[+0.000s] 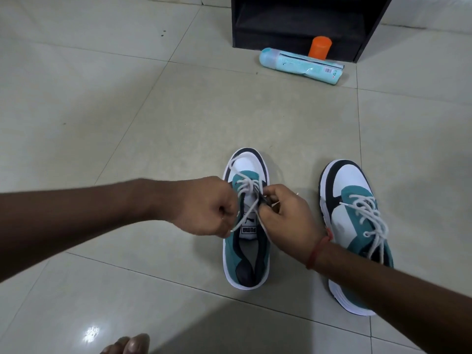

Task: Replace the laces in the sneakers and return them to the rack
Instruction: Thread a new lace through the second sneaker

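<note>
Two teal, white and black sneakers stand on the tiled floor, toes pointing away from me. The left sneaker (244,254) is partly laced with a white lace (242,183) that loops loosely over its toe. My left hand (204,206) is curled into a fist around one end of that lace. My right hand (286,215) pinches the lace at the eyelets on the sneaker's right side. The right sneaker (352,200) stands apart to the right, its white lace threaded through, my right forearm crossing over its heel.
A black shoe rack (301,21) stands at the back on the floor. In front of it lies a light blue bottle (298,66) on its side, and an orange cap (319,47) stands behind it. My toes (127,344) show at the bottom edge.
</note>
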